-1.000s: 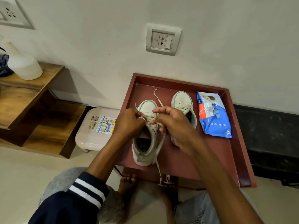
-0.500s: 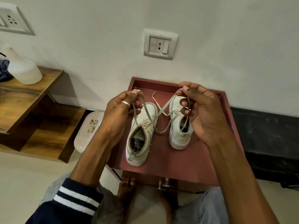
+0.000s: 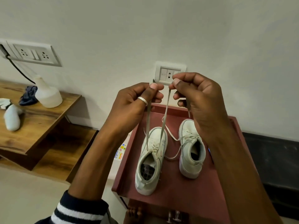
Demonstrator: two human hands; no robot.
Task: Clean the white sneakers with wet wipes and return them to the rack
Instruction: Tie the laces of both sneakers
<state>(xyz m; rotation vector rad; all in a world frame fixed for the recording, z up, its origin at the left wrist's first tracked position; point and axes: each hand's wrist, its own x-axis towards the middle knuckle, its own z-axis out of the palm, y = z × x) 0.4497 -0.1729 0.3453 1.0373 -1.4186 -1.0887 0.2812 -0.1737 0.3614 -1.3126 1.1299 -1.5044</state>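
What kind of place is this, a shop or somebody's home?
Most likely a room in a home: a plain wall with a socket plate, a low wooden shelf holding a white bottle, and white sneakers on a small red table, left hand and right hand pinching one's laces.

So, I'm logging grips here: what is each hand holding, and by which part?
The lace of the nearer sneaker, near its two ends: the left hand pinches one strand, the right hand the other, both pulled taut.
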